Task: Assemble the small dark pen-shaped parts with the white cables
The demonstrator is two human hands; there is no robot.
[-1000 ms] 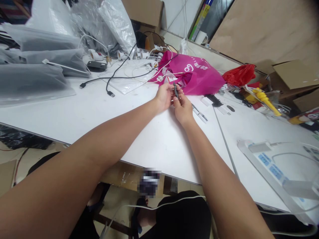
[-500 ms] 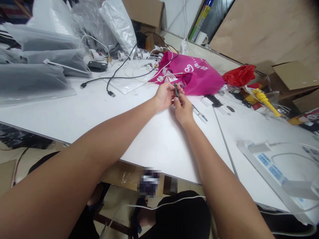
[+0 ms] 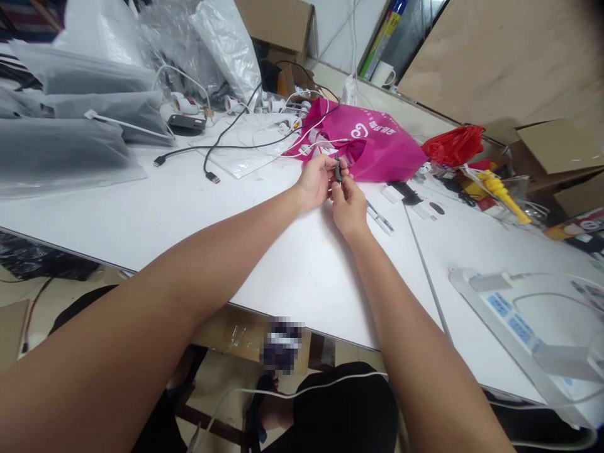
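Over the white table (image 3: 283, 264), in front of the pink bag, my two hands meet. A small, slim dark grey piece with a pointed upper end (image 3: 338, 170) stands nearly upright between them; its exact kind cannot be made out. My left hand (image 3: 314, 182) has its fingers closed around the upper part. At the lower end, the thumb and fingers of my right hand (image 3: 350, 204) pinch it. Just right of that hand lie slim pens (image 3: 380, 218), partly hidden behind it.
The pink bag (image 3: 384, 148) stands behind my hands. Dark USB cables (image 3: 211, 165) and grey plastic packets (image 3: 66, 148) lie to the left. A red bag (image 3: 455, 146), a yellow tool (image 3: 504, 196) and a power strip (image 3: 512, 318) are on the right.
The dark piece now stands more upright between my fingers. Both hands keep their grip and have hardly shifted; the whole view has moved very slightly.
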